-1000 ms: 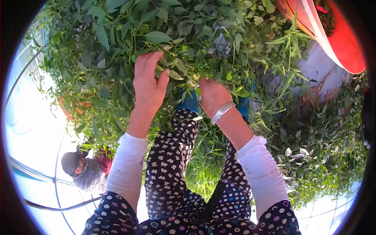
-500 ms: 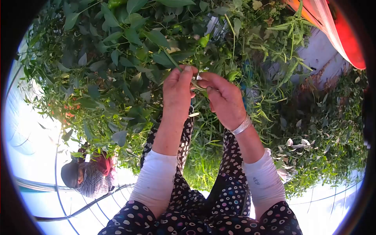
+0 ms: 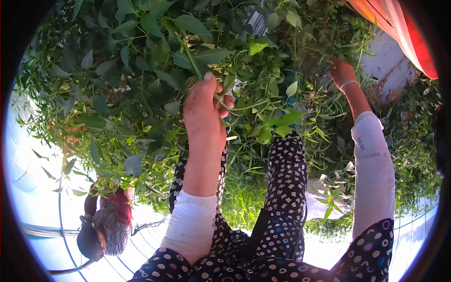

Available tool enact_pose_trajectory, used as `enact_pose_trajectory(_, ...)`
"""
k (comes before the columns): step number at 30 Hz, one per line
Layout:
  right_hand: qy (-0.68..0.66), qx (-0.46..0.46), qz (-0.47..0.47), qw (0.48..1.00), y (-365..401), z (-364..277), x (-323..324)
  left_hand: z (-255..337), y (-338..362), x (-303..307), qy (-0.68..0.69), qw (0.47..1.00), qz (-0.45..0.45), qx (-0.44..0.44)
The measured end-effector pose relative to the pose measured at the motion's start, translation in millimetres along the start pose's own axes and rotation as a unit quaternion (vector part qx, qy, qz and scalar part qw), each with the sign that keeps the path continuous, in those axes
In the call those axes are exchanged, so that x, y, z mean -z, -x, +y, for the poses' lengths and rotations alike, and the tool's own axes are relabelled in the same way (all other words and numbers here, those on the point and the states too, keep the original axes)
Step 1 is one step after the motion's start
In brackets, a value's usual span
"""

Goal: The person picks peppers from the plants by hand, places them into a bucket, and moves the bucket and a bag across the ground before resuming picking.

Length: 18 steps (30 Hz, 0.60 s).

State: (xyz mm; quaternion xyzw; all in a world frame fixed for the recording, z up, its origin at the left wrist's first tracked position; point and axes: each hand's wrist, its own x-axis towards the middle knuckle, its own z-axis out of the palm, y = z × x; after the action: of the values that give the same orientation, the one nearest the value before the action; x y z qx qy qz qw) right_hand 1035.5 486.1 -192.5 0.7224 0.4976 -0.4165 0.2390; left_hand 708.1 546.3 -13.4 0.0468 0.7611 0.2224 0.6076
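Note:
My left hand (image 3: 206, 105) is closed around a green plant stem (image 3: 191, 55), thumb pressed against it, among broad pepper-like leaves. From that grip a thinner side shoot (image 3: 249, 107) curves off to the right, with pale green leaves and a green pepper (image 3: 264, 135) on it. Another light green pepper (image 3: 256, 48) hangs higher up. My right hand (image 3: 342, 73) is stretched far out to the right, beside feathery foliage and above a grey sheet. Its fingers are small and blurred, and I cannot make out whether they hold anything.
Dense foliage (image 3: 117, 84) fills the left and middle. A red and orange plastic item (image 3: 404, 35) is at the upper right, by a grey sheet (image 3: 387, 61). At the lower left another person (image 3: 110, 223) in a dark cap is among the plants. Grass (image 3: 239, 204) grows between my legs.
My right hand has let go of the stem area beside my left hand and swung out to the right. My left hand keeps the stem and has shifted slightly left. The side shoot now spreads rightward.

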Motion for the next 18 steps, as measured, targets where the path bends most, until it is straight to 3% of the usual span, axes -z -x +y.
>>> enact_pose_trajectory(3, 0.082, -0.024, -0.018, 0.996, 26.4, 63.4, -15.9, 2.9, 0.6, 3.6, 0.067, 0.997, 0.018, -0.043)
enact_pose_trajectory(8, 0.075, -0.045, -0.027, 0.996, 72.5, 80.5, -13.2, -5.2, -5.8, 12.1, 0.079, 0.996, -0.013, -0.045)
enact_pose_trajectory(10, -0.132, 0.095, 0.111, 0.980, 85.3, 44.0, 2.0, -5.3, -5.8, 10.2, 0.097, 0.993, -0.033, -0.050)
enact_pose_trajectory(12, -0.408, 0.064, 0.038, 0.910, 95.5, -20.0, 22.8, -3.3, -4.6, 5.9, 0.089, 0.995, -0.018, -0.049)
enact_pose_trajectory(14, -0.422, 0.119, -0.008, 0.899, 96.4, -81.5, 26.6, -4.5, -4.8, 5.5, 0.089, 0.995, -0.025, -0.040)
enact_pose_trajectory(16, -0.276, 0.319, 0.116, 0.899, 85.0, -124.3, 9.7, -2.6, -6.2, 1.3, 0.092, 0.994, -0.039, -0.040)
enact_pose_trajectory(18, -0.244, 0.340, 0.121, 0.900, 76.5, -146.0, -8.3, -0.7, -5.7, -0.7, 0.089, 0.994, -0.046, -0.042)
